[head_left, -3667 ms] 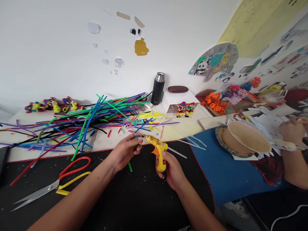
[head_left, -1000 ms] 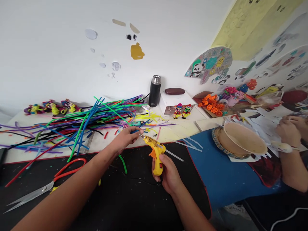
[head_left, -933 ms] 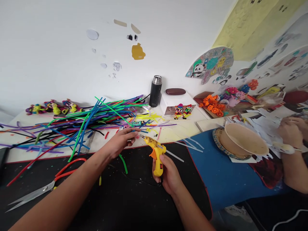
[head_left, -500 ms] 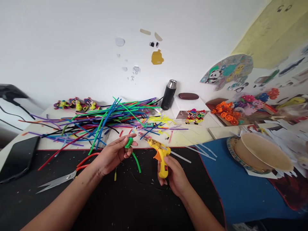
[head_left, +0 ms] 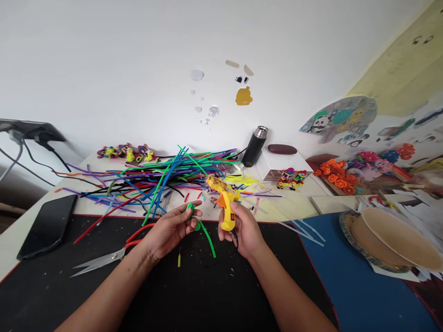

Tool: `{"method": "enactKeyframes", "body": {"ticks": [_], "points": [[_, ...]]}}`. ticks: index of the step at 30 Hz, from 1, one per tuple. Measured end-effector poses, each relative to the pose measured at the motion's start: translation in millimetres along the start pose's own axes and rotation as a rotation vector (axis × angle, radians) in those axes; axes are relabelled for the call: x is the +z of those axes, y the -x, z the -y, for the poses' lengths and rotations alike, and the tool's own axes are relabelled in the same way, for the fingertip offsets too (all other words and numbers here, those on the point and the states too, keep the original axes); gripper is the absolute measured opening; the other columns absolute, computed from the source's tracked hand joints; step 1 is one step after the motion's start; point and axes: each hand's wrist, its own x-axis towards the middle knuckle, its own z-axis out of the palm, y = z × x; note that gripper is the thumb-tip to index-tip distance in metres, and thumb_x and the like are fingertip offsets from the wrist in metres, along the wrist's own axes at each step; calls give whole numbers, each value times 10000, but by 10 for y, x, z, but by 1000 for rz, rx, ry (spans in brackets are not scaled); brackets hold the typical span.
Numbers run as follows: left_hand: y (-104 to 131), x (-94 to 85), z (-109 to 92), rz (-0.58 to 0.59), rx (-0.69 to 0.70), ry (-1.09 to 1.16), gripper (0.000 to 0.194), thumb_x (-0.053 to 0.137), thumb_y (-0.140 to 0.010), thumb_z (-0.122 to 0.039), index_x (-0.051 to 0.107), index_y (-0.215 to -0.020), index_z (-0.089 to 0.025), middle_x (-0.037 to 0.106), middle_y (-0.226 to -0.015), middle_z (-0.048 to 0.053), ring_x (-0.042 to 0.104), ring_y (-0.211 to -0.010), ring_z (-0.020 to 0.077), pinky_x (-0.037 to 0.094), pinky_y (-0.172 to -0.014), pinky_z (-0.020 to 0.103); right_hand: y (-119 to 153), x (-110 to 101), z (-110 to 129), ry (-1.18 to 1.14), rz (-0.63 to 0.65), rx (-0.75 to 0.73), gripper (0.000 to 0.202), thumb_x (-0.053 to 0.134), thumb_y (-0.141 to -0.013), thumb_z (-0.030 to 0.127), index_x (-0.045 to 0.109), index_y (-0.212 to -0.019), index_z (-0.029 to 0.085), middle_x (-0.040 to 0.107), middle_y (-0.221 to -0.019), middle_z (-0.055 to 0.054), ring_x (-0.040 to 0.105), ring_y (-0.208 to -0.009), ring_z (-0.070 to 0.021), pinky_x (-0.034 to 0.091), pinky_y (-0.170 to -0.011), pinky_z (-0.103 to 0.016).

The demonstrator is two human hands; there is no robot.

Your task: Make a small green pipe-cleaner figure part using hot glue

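My left hand [head_left: 177, 226] pinches a small green coil of pipe cleaner [head_left: 190, 208] between thumb and fingers. In my right hand [head_left: 241, 226] is a yellow hot glue gun [head_left: 228, 213], held by its handle, with its nozzle end pointing up and away to the left. A clear glue stick [head_left: 255, 206] juts from the back of the gun. Just below the left fingers, a loose green pipe cleaner [head_left: 208, 240] lies on the black mat [head_left: 207, 295]. Scissors [head_left: 107, 258] with orange handles rest beside my left forearm, and a small yellow piece [head_left: 179, 259] lies near them.
A heap of coloured pipe cleaners [head_left: 166, 173] spreads along the back. Behind stand a black flask [head_left: 255, 146] and a white box [head_left: 289, 161] with small figures [head_left: 290, 179]. A phone [head_left: 48, 226] lies left; glue sticks [head_left: 304, 230] and a beige bowl [head_left: 398, 240] are right.
The view has shifted, so the scene sits further right and lower. The glue gun is tilted more upright and points further away. The left hand still pinches the green coil, now turned.
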Motion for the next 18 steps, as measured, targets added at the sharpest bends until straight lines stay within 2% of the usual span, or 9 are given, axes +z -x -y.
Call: {"method": "enactKeyframes", "body": {"ticks": [4,7,12,18], "points": [[-13,-53,-3,49,45,-69,419,913,-812,-180,784,-1210,-153,761,-1073,135,657,-695,138,527,-631,247,-125,79,85,-72,91,-27,418,716,-901,561,702,-935,145,656,-643,-3,613,-435,-132,319,-368,-193],[-16,-84,-8,50,45,-86,434,927,-792,-181,791,-1204,-162,751,-1123,139,660,-718,138,532,-659,250,-186,89,58,-145,111,-10,414,731,-895,570,710,-925,158,658,-655,2,621,-462,-130,349,-384,-186],[-10,-69,-11,27,55,-32,332,907,-813,-221,808,-1118,-139,746,-1022,127,616,-683,137,505,-645,270,-194,42,-120,-145,83,75,418,756,-884,558,704,-948,148,673,-669,-6,634,-447,-133,328,-371,-180],[31,-8,-37,45,49,19,372,885,-790,-171,801,-1151,-139,742,-1033,113,631,-729,157,495,-639,278,-122,31,-205,-61,117,16,362,735,-922,504,674,-918,147,730,-739,-47,683,-483,-159,362,-375,-181]]}}
